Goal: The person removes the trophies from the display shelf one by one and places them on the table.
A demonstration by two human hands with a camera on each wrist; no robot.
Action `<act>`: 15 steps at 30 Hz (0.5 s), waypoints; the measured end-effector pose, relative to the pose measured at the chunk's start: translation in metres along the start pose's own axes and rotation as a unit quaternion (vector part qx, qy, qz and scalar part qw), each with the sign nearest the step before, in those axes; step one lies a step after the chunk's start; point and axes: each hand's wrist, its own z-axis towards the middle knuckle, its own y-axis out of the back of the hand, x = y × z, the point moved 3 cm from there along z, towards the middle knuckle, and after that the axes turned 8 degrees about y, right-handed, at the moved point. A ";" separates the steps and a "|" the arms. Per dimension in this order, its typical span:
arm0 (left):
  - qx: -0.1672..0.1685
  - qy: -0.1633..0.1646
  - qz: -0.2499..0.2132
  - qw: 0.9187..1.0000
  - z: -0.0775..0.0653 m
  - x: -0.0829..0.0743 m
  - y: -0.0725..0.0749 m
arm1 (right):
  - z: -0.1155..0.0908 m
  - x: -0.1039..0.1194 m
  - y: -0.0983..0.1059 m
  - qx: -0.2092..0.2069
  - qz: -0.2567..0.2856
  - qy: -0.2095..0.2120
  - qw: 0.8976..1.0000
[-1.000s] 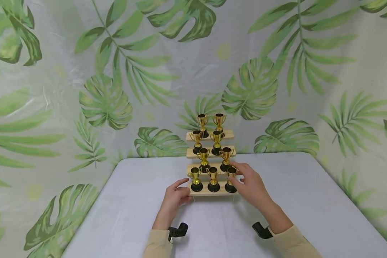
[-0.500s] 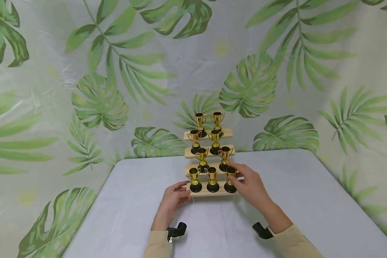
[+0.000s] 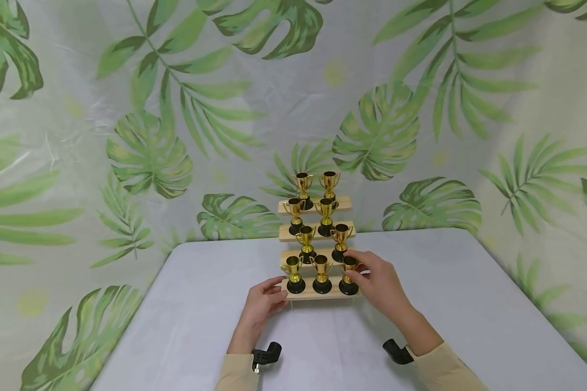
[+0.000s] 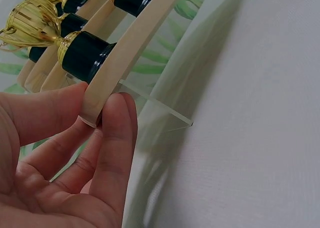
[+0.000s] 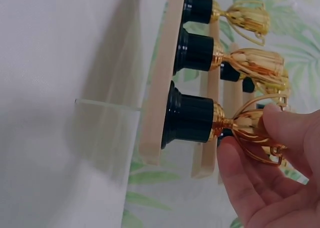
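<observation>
While the left hand (image 3: 263, 302) pinches the left end of the low shelf (image 3: 309, 294) between thumb and fingers, the right hand (image 3: 378, 278) holds the right cup (image 5: 215, 120) by its gold part. That cup stands upright at the right end of the low shelf, its black foot flat on it. Beside it stand the middle cup (image 3: 322, 284) and then the left cup (image 3: 295, 285), all apart. Three more shelves (image 3: 313, 237) climb behind like steps, with two gold cups (image 3: 325, 210) on each. Clear legs (image 4: 157, 103) go from the low shelf down to the white table (image 3: 200, 326). Behind hangs a leafy cloth (image 3: 293, 108).
</observation>
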 end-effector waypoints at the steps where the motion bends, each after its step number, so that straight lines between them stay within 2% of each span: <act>1: 0.001 -0.001 -0.001 1.000 0.000 0.000 -0.001 | 0.000 0.000 0.001 -0.002 -0.003 0.000 1.000; 8: 0.007 -0.002 -0.008 1.000 -0.005 -0.006 -0.007 | -0.001 -0.001 0.006 -0.006 -0.009 0.005 1.000; 15: -0.004 -0.011 -0.007 1.000 -0.002 0.003 -0.002 | 0.000 0.000 0.004 -0.012 0.014 -0.003 1.000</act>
